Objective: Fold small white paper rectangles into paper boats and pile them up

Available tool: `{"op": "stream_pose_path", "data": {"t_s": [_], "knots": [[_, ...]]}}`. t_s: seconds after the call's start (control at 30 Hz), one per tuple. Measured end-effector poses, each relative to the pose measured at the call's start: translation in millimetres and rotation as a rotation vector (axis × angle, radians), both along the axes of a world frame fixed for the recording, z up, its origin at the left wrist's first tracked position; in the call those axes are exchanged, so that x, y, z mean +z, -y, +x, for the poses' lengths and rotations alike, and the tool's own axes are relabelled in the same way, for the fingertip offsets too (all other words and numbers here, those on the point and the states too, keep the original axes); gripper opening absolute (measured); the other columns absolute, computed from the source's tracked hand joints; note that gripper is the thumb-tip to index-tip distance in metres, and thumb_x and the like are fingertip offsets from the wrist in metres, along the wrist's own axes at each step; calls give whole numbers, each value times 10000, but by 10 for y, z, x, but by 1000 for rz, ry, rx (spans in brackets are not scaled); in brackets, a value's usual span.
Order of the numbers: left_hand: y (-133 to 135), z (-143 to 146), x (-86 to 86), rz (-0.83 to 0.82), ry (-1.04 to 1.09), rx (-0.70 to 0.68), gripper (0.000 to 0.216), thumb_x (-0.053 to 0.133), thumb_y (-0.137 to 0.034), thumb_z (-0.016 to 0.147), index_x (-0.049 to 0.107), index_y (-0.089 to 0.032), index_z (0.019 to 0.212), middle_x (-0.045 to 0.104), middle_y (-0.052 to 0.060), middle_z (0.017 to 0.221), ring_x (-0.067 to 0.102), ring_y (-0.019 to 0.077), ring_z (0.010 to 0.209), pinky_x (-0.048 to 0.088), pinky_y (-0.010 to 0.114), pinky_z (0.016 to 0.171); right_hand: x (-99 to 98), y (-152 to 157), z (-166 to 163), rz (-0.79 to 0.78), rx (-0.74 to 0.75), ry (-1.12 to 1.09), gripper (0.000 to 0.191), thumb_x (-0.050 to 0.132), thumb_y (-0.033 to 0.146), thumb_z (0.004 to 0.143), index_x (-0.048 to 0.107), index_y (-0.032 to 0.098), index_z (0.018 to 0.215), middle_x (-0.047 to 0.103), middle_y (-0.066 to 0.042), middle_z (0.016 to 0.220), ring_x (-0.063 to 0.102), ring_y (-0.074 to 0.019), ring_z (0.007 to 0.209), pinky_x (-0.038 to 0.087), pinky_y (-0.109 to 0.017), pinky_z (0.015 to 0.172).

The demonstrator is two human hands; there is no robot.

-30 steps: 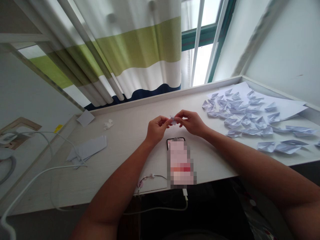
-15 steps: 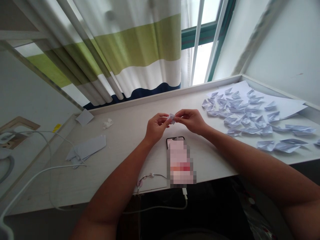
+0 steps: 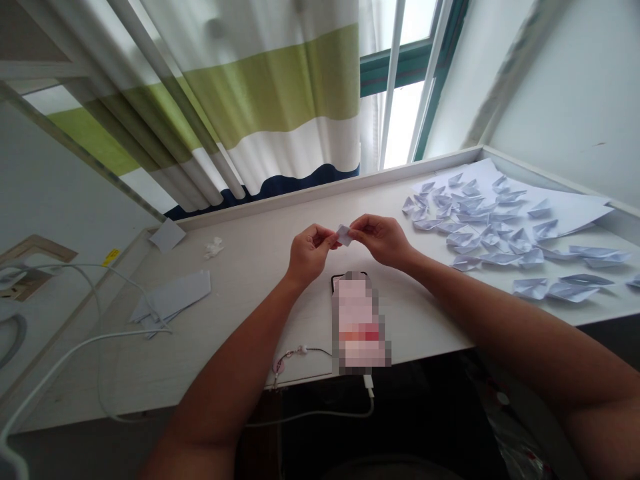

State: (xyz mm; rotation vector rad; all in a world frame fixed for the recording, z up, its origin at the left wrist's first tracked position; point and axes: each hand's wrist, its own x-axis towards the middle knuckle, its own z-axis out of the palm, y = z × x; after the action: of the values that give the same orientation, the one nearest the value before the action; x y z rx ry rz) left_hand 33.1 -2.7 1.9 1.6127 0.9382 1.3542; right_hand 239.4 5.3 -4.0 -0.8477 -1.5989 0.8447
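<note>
- A small paper [image 3: 343,235] is held squarely between left hand [image 3: 309,253] and right hand [image 3: 384,240], apparently raised off the surface [image 3: 260,273].
- The grip is pinched narrow on either side, the paper's opposite corners caught at the fingertips; neither hand is nearer.
- A diamond outline is shown, with no clear long axis.
- A phone [image 3: 357,320], its screen blurred, is laid closer to the surface's front edge.
- Folded pieces [image 3: 520,241] are scattered rightward; sheets [image 3: 177,291] are piled leftward.
- The room is lit by a window [image 3: 410,67], partly screened by a striped curtain [image 3: 280,100].
</note>
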Motion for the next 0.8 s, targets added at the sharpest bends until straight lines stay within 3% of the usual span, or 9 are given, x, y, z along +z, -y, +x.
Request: {"op": "stream_pose_path", "data": {"t_s": [0.3,0.57,0.8], "knots": [[4,8,3,-83,28,-47,375,919,-385,810,741,-163,1055,793,39,870,763,163,773,657,315,738,-15,11,-51,-77,56,-116,535,932,697,724,707,220,814,782,-50,828,750,-228,791,639,-441,785],[23,41,-4,-52,56,-54,418,926,-509,801,726,-184,973,806,48,907,768,177,791,648,304,695,-19,19,-45,-22,106,-19,468,874,684,821,796,233,922,787,-68,951,745,-239,888,643,-464,857],[51,22,-12,-30,23,-36,348,936,-475,794,808,-164,879,838,94,957,785,206,855,658,386,865,49,36,-5,77,95,154,425,784,679,916,805,258,858,727,-63,930,707,-234,868,643,-468,864]]}}
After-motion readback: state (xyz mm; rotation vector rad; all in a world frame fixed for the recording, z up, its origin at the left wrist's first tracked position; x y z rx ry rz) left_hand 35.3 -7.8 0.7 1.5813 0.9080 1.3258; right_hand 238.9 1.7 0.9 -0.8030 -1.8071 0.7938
